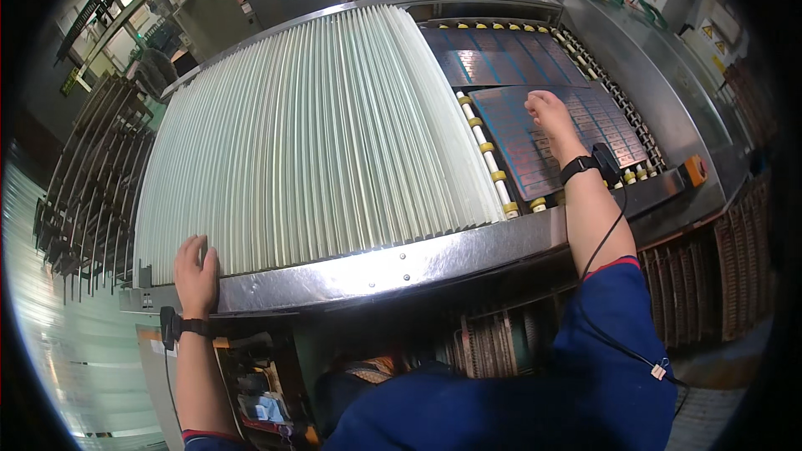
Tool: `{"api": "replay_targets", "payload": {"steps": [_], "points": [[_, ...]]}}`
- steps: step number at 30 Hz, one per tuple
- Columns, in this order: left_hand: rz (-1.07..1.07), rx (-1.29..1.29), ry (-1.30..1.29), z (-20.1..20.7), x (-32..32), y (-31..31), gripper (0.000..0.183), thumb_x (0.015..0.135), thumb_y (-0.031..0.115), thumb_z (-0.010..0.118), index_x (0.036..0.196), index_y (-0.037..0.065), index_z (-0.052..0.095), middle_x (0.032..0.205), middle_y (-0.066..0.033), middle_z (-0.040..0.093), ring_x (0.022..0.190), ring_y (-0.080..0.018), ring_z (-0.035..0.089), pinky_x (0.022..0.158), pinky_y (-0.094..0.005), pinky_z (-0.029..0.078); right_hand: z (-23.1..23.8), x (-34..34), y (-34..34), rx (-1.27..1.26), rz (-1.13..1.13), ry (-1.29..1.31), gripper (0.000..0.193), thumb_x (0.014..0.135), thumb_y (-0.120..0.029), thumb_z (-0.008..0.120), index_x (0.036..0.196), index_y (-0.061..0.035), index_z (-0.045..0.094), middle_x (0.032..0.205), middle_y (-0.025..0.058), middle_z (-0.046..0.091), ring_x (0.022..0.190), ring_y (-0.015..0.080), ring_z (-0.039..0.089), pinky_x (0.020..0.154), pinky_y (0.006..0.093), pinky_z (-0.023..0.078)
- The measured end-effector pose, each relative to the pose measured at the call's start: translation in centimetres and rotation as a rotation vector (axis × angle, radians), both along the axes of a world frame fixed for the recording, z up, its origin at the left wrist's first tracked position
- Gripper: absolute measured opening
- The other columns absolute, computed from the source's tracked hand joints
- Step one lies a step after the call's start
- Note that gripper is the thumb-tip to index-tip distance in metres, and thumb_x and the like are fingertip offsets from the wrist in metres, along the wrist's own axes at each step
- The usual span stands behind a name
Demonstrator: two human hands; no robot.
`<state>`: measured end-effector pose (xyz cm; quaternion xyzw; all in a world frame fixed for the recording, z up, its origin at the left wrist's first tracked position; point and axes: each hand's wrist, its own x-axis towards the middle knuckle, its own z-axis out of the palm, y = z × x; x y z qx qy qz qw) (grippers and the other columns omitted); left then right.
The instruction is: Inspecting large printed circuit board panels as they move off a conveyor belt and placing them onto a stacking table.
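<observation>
- Copper-brown and blue, the near panel (522, 146) is lying flat below the right hand (549, 113) in the head view, spreading to both sides of it.
- The right hand is hovering over this panel or just touching it; I cannot tell which. Its fingers are curling inward and nothing is showing in them, though how fully they are closing I cannot tell. Perhaps the tucked fingertips are sparing the panel's face.
- The far panel (505, 58) is lying just beyond the right hand, its near edge running close along the near panel's far edge.
- Rollers (493, 163) with yellow wheels (486, 147) are showing to the right hand's left, probably supporting both panels from beneath so that they are lying level.
- The left hand (196, 280) is resting open at the steel rim (359, 276), its thumb standing apart from the fingers, gripping nothing; presumably it is bracing the right hand's reach.
- Pale slats (292, 142) are standing on edge beyond the left hand, reaching rightward to the rollers; that close, upright row is likely keeping narrow gaps apart.
- The left band (196, 327) and right band (579, 167) are circling the wrists behind the hands. From the right one a cable (616, 224) is trailing back over the sleeve (614, 309), seemingly being kept off the panels.
</observation>
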<state>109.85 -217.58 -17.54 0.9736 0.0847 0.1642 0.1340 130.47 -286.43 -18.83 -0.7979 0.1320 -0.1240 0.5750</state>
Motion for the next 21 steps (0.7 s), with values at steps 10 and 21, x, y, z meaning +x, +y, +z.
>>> {"api": "replay_targets", "payload": {"steps": [10,21], "points": [[0.012,0.013,-0.055,0.0,-0.1,-0.2,0.036,0.098,0.025,0.062,0.127,0.004,0.067,0.141,-0.0192,0.060,0.131,-0.0390,0.054,0.113,-0.0464,0.041,0.2,-0.1,-0.3,0.006,0.007,0.012,0.038,0.097,-0.026,0.063,0.129,-0.0059,0.065,0.108,0.0003,0.066,0.101,0.0128,0.060,0.091,0.0309,0.045],[0.010,0.010,-0.062,0.0,0.0,-0.5,0.037,0.098,0.026,0.061,0.127,0.004,0.066,0.140,-0.0198,0.060,0.131,-0.0394,0.054,0.112,-0.0468,0.041,-1.2,1.4,-2.4,-0.066,-0.128,-0.206,0.037,0.096,-0.024,0.064,0.124,0.0000,0.068,0.106,0.0102,0.071,0.105,0.0226,0.066,0.095,0.0351,0.049]]}}
